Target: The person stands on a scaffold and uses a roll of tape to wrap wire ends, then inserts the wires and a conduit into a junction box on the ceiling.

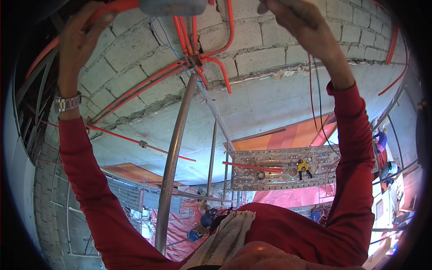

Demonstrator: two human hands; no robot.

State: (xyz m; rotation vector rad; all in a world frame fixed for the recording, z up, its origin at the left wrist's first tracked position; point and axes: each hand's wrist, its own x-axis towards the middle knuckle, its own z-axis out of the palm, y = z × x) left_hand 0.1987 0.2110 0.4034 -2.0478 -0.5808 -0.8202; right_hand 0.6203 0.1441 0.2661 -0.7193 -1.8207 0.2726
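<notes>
Both my arms, in red sleeves, reach up to the top of the view. At the upper left my left hand point(81, 42) is closed round an orange conduit pipe point(118, 6), its thumb against the pipe. Beside that pipe, a blurred grey box point(173, 6) is cut off by the upper edge. To the right of the box my right hand point(300, 24) has its fingertips pinched together; a small dark tip shows there, too little to name. A red wire and a black wire point(320, 96) hang down below my right hand.
Orange conduits point(144, 92) meet at a junction box point(194, 60) on the block wall point(135, 47). A steel scaffold pole point(176, 148) slants upward left of centre. Below, a perforated platform point(243, 177) carries yellow-handled pliers point(303, 167) and a loose orange pipe point(252, 167). People work lower down.
</notes>
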